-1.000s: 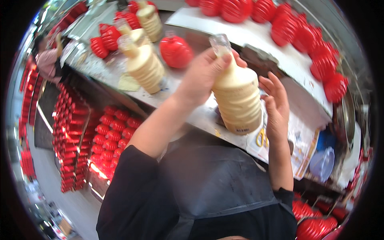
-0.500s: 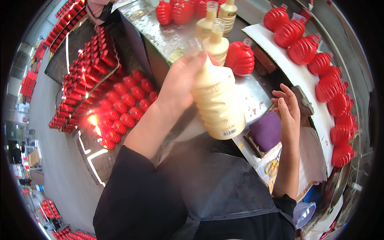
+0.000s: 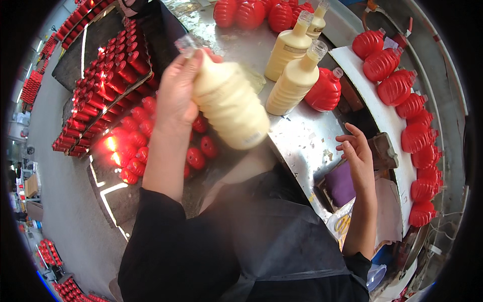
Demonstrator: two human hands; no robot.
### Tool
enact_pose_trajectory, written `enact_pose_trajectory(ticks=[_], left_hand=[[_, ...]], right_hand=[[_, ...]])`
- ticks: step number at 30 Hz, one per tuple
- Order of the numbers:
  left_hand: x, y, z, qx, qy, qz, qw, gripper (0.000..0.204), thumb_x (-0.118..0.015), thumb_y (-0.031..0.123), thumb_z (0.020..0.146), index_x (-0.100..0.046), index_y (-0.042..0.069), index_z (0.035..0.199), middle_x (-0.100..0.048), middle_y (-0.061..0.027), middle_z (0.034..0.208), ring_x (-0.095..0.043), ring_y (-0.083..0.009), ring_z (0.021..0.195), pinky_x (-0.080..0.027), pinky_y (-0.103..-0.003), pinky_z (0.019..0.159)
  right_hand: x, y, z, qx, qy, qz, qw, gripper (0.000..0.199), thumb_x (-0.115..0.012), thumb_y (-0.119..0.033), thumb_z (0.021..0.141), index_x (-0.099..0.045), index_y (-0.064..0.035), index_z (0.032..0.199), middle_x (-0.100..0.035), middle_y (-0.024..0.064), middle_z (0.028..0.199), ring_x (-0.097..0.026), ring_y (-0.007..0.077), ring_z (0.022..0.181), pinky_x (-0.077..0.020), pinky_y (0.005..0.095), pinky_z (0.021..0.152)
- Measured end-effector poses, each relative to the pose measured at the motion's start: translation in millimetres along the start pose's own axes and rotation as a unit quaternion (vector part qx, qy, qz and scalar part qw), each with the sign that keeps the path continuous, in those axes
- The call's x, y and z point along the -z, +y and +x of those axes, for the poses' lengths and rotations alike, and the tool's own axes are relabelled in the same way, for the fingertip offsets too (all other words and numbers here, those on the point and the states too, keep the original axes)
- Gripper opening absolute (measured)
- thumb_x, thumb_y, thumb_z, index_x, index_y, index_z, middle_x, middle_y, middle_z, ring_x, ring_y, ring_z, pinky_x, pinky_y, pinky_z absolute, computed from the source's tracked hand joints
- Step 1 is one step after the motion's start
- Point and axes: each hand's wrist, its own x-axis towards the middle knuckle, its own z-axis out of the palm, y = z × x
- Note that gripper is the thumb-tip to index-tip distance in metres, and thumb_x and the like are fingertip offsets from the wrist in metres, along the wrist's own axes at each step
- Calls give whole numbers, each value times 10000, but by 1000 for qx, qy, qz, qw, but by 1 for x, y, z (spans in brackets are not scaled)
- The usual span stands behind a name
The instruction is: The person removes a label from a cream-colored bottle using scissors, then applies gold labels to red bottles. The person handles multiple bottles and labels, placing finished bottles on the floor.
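Observation:
My left hand (image 3: 177, 90) grips the neck of a large ribbed cream-coloured bottle (image 3: 231, 105), held tilted in the air over the left edge of a metal table (image 3: 302, 136). The bottle is blurred by motion. My right hand (image 3: 356, 151) hovers open, fingers spread, above the table's near edge and holds nothing. Three more cream bottles (image 3: 296, 83) stand upright on the table beyond it, next to a red ribbed bottle (image 3: 324, 90).
Red bottles (image 3: 402, 85) line a white curved shelf on the right, and more (image 3: 251, 12) stand at the table's far end. Crates of red bottles (image 3: 108, 85) fill the floor to my left. A purple cloth (image 3: 341, 183) and a brown block (image 3: 385, 151) lie near my right hand.
My left hand has swung the cream bottle leftward, away from the table and out over the crates. My right hand has stayed open near the table edge.

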Motion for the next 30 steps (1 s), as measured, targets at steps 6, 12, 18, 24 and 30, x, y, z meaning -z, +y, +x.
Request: enact_pose_trajectory(ticks=[6, 12, 18, 24, 30], left_hand=[[23, 25, 41, -170, 94, 163, 967, 244, -689, 219, 1046, -676, -1, 1149, -754, -134, 1057, -721, -207, 972, -587, -365, 919], [19, -3, 131, -298, 65, 222, 926, 224, -714, 208, 1035, -718, -10, 1087, -751, -60, 1032, -677, -107, 912, -534, -277, 851], [10, -49, 199, -261, 41, 375, 888, 285, -754, 278, 1004, -734, 24, 1133, -758, -36, 1035, -657, -82, 905, -513, -265, 841], [9, -74, 227, -183, 52, 444, 876, 399, -799, 319, 923, -719, 8, 1160, -772, -121, 1060, -735, -302, 931, -538, -382, 889], [18, -71, 177, -311, 127, 524, 783, 516, -767, 279, 926, -621, 12, 1342, -655, -194, 1320, -642, -334, 1205, -501, -404, 1029]], right_hand=[[-34, -16, 19, -13, -49, -52, 997, 352, -666, -129, 1015, -637, 1, 1341, -713, 64, 1031, -629, 106, 898, -520, 274, 801], [-115, -35, 45, 201, -146, -223, 943, 347, -731, -93, 931, -687, -56, 1273, -673, 126, 1273, -704, 249, 1013, -576, 334, 822], [-179, -32, 84, 247, -153, -284, 914, 521, -750, -148, 900, -593, -92, 1394, -476, 313, 1491, -573, 482, 1287, -509, 496, 1072], [-231, -23, 127, 200, -102, -296, 928, 587, -737, -190, 892, -558, -35, 1429, -364, 402, 1538, -513, 549, 1324, -459, 528, 1121], [-248, -20, 158, 80, -110, -345, 929, 471, -764, -231, 894, -640, 22, 1271, -529, 324, 1334, -558, 493, 1220, -491, 540, 1019]])
